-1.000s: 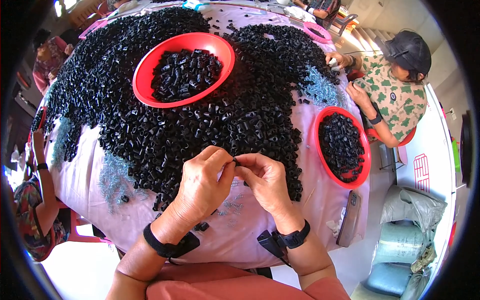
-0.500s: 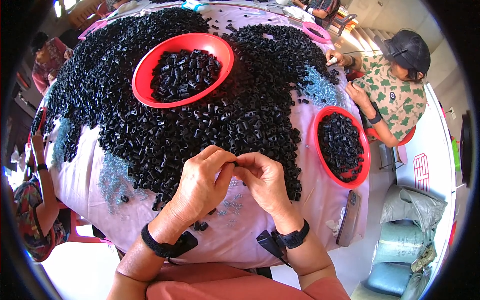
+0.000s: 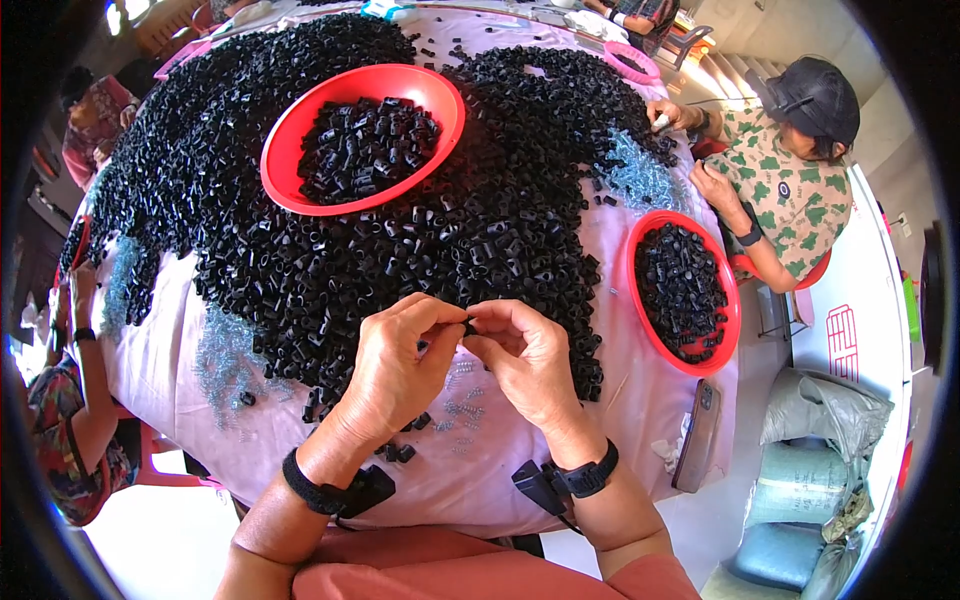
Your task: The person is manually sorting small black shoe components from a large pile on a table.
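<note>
**Both hands pinched on one small black part**

Your left hand (image 3: 395,365) and right hand (image 3: 525,355) meet fingertip to fingertip at the near edge of the black parts heap (image 3: 400,240), each closed in a pinch on one small black plastic piece (image 3: 469,326) held between them. The heap covers the pink-clothed counter (image 3: 180,340). A large red bowl (image 3: 300,130) of parts sits on the heap's far side; a second red bowl (image 3: 733,300) lies right of it. Small metal springs (image 3: 455,410) lie under your hands.

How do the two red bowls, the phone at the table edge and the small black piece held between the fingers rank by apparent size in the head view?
1. Red bowl at the table's middle
2. Red bowl on the right, foreshortened, so unsure
3. Phone
4. Small black piece
</note>
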### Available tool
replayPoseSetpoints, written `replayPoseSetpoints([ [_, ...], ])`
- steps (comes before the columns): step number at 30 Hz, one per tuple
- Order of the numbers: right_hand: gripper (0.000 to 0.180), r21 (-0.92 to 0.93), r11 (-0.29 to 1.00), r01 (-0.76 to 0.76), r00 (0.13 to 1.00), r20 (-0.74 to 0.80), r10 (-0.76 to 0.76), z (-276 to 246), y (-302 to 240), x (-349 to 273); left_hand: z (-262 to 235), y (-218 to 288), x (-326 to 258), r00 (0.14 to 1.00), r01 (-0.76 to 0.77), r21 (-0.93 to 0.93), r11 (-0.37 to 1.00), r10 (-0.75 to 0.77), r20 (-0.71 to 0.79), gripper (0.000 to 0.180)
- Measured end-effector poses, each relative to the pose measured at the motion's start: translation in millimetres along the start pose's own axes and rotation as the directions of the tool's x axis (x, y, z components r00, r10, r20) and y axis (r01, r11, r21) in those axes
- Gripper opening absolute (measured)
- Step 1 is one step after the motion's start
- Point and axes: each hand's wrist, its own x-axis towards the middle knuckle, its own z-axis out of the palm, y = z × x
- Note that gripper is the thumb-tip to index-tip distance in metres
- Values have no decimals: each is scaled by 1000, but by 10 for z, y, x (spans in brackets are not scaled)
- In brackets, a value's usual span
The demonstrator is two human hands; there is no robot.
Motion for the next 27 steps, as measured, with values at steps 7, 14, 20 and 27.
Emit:
replayPoseSetpoints([
  [7,31,68,998,15,1000,-25,-13,9,54,-1,49,-44,-14,999,-28,20,999,29,-24,13],
  [14,32,101,994,-27,1000,-10,28,-7,45,16,91,-56,-16,990,-112,77,991,118,-76,10],
  [20,29,113,993,-45,999,9,44,-8,29,26,115,-53,-19,989,-110,59,992,115,-90,10],
  [27,31,157,987,-37,999,-9,39,-9,7,24,139,-46,-11,984,-146,89,985,155,-93,15],
])
